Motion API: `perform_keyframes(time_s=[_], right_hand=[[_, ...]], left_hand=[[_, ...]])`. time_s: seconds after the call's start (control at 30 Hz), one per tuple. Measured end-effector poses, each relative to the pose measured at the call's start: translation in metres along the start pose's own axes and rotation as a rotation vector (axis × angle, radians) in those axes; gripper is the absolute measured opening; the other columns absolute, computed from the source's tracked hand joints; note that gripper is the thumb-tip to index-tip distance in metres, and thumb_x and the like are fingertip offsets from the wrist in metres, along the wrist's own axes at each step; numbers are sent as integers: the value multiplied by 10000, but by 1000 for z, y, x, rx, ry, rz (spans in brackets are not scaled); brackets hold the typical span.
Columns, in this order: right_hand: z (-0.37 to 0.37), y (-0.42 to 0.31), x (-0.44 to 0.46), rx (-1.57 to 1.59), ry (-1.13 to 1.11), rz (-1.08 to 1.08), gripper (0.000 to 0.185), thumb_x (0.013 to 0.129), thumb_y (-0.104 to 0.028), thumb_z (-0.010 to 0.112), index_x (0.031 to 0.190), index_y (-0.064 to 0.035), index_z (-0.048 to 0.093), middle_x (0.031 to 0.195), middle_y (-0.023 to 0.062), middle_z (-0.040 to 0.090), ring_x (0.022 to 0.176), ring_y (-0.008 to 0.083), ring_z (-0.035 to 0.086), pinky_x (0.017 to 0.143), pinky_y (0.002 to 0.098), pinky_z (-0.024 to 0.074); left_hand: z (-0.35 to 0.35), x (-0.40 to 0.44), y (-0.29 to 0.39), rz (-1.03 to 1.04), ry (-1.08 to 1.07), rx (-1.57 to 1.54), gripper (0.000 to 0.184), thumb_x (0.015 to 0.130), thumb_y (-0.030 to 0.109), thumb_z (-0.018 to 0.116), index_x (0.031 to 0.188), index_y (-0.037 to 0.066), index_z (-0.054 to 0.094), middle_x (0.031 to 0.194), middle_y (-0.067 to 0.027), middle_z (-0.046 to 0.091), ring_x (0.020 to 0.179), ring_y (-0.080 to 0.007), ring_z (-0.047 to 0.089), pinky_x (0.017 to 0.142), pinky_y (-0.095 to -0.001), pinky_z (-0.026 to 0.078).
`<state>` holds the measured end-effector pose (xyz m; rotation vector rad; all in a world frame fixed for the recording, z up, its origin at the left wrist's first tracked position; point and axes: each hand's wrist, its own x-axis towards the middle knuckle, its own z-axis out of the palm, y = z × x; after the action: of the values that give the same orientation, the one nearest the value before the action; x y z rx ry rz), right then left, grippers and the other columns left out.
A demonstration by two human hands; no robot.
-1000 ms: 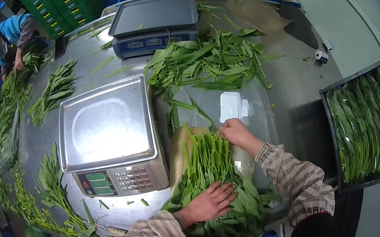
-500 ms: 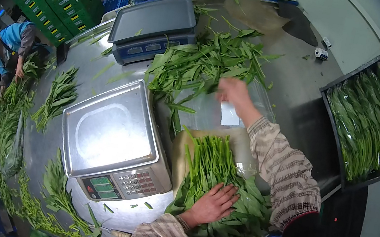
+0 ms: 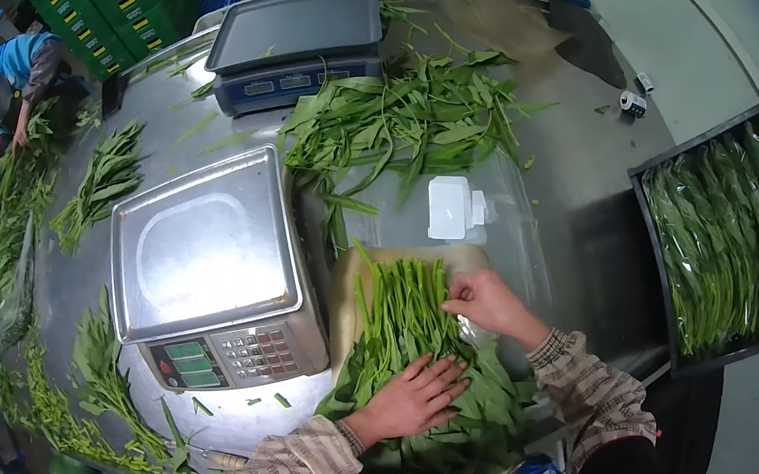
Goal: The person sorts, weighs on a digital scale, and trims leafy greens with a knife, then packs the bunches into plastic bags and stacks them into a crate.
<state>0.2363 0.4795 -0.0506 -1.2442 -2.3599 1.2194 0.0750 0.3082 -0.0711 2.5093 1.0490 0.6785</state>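
A bunch of leafy greens with long stems (image 3: 403,307), which looks like water spinach, lies on a brownish sheet (image 3: 349,282) at the front of the metal table. My left hand (image 3: 417,401) rests flat on the bunch where stems meet leaves, fingers stretched out. At the right edge of the stems, my right hand (image 3: 486,304) has its fingers curled in a pinch; what is between them, if anything, is hidden. Shiny clear film shows just below that hand. Beyond it, white labels (image 3: 448,206) lie on clear plastic sheets (image 3: 392,224).
To the left stands a metal-topped scale (image 3: 210,248), with a grey scale (image 3: 297,40) behind it. Loose greens (image 3: 410,121) are heaped past the plastic. A black crate (image 3: 676,340) of bagged greens is at right. A co-worker (image 3: 23,73) handles greens at far left.
My right hand has come back from the white labels to the right side of the stems, and its fingers are now pinched. My left hand stays on the bunch. The view has shifted slightly.
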Motion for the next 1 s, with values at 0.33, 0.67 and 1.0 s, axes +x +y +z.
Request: perform_keyframes(time_s=[0.33,0.67,1.0], right_hand=[[-12,-37,28,-991,-138,-496,33,692,-119,641,701,-88,650,643,70,642,638,264,665,552,413,509],[-18,-59,73,-1175,-245,-929,97,713,-130,627,621,-143,655,623,6,636,628,187,662,501,311,482],[-6,-74,173,-491,250,-414,221,767,-65,574,979,-21,624,1046,191,594,973,357,596,805,447,508]], left_hand=[[3,-2,0,-30,-40,9,531,880,359,594,1312,64,503,1389,-140,459,1322,-312,397,1091,-489,292],[12,-3,-2,-38,-48,50,532,886,367,569,1324,75,490,1401,-99,456,1335,-306,374,1103,-497,264],[9,-1,-2,-16,7,20,554,873,337,593,1326,40,476,1395,-143,451,1334,-327,374,1103,-513,269]])
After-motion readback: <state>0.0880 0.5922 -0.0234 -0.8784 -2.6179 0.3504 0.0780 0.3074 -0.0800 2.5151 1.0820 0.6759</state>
